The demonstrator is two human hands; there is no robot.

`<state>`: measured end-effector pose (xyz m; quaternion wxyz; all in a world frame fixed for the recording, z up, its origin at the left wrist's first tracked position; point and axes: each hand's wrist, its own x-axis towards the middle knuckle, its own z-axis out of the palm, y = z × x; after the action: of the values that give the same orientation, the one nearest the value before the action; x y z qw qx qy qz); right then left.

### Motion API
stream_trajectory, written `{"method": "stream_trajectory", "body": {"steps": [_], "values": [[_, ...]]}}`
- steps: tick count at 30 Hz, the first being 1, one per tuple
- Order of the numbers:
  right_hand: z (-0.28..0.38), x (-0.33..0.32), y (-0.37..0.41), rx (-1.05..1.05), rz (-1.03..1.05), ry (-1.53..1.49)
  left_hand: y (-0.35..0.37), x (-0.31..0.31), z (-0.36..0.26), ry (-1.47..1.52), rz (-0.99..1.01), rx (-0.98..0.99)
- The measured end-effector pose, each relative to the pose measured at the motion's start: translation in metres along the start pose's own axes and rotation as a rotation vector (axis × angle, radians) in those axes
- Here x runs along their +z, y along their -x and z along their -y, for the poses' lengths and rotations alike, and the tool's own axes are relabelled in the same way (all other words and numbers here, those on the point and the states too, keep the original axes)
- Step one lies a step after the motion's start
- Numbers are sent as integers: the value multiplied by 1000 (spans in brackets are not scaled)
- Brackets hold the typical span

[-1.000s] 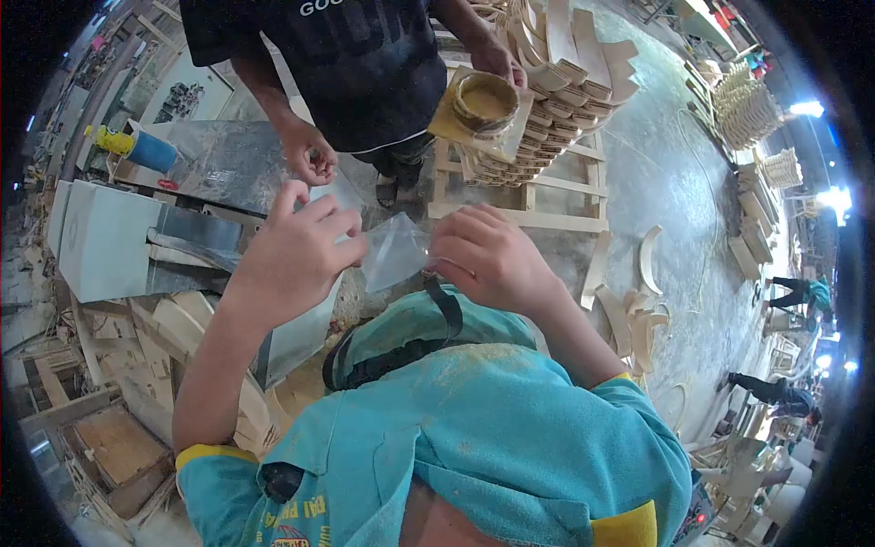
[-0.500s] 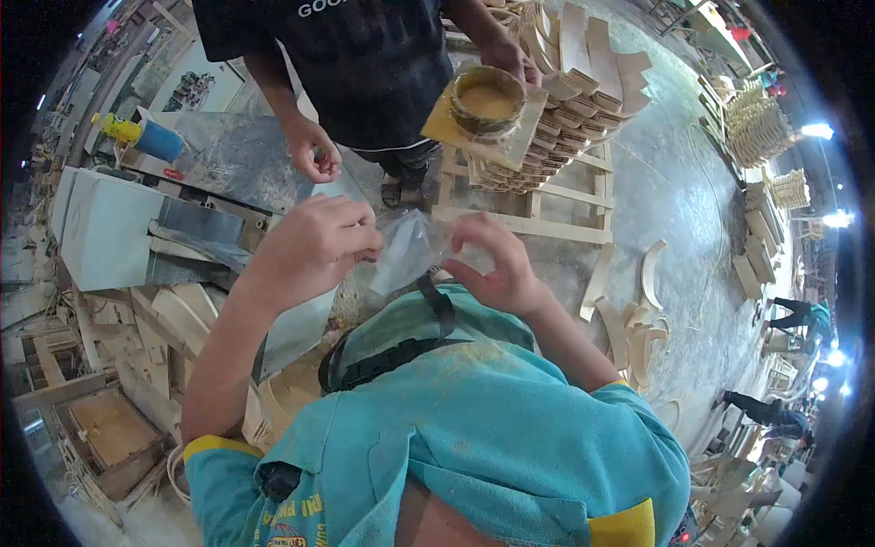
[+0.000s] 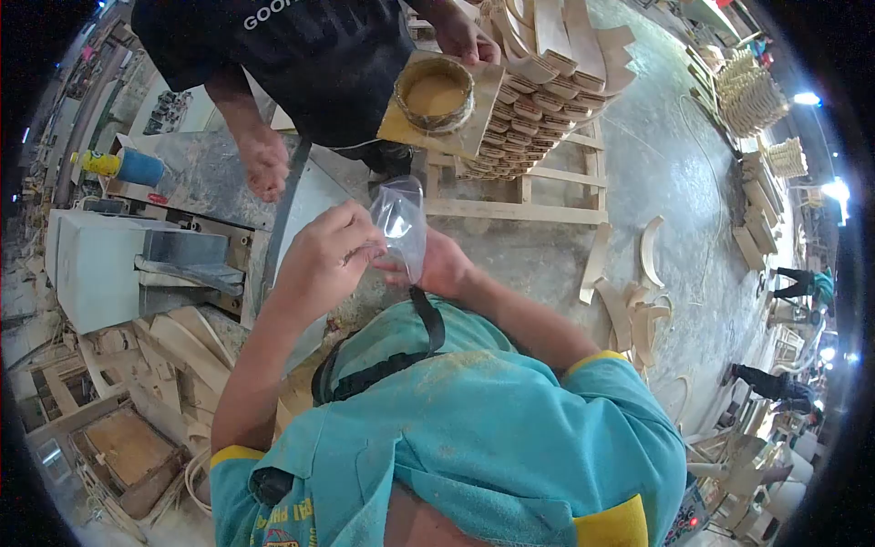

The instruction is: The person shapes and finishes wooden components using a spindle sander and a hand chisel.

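A clear plastic bag [image 3: 401,214] hangs in front of my waist, shiny and crumpled. My left hand [image 3: 326,251] pinches its left side, thumb and fingers pressed together. Low on the bag's right side, my right hand [image 3: 442,266] grips it with curled fingers, some of them behind the film. Just beyond the bag, a co-worker's hand [image 3: 469,41] holds a thin board [image 3: 398,126] bearing a round tub [image 3: 436,96] of tan paste. The co-worker's other hand [image 3: 264,164] hangs near the machine table, holding nothing that I can see.
Stacked curved wooden pieces [image 3: 538,100] stand on a pallet [image 3: 519,211] ahead. Loose curved pieces [image 3: 638,319] lie on the floor to the right. At left are a grey machine table [image 3: 205,173], a white machine housing [image 3: 96,273] and a wooden box [image 3: 128,447].
My hands have come closer together at the bag, which now stands more upright. My right hand has moved left, under the bag. The co-worker, tub and board have shifted left in view.
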<state>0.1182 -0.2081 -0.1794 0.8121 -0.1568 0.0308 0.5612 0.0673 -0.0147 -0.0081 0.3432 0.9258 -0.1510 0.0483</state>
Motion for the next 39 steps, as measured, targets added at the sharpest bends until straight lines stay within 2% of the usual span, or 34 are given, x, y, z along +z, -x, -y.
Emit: {"method": "stream_trajectory", "body": {"steps": [5,8,11,17,20,23,24,27,30,33,39], "values": [[-10,-38,-21,-109,-157,149,-3,8,0,-52,-40,-54],[-8,-27,-18,-176,-269,137,-3,9,-1,-146,-79,-48],[-18,-65,-33,-202,-299,17,-2,9,-1,-286,-125,0],[-13,-65,-32,-123,-395,-33,0,12,1,-377,-134,0],[-17,-49,-21,-616,-332,595,1,10,1,-390,-115,12],[18,-22,-4,-721,-58,1401,1,8,4,-399,-98,35],[21,-8,-4,-697,-48,1396,2,8,4,-398,-83,41],[31,24,-7,-798,62,1527,0,5,2,-445,-64,111],[40,42,-11,-788,167,1464,-3,2,-3,-436,-71,154],[41,49,-17,-778,282,1271,-2,0,-5,-450,-57,150],[25,52,-20,-796,276,1125,1,0,-4,-498,-59,117]]}}
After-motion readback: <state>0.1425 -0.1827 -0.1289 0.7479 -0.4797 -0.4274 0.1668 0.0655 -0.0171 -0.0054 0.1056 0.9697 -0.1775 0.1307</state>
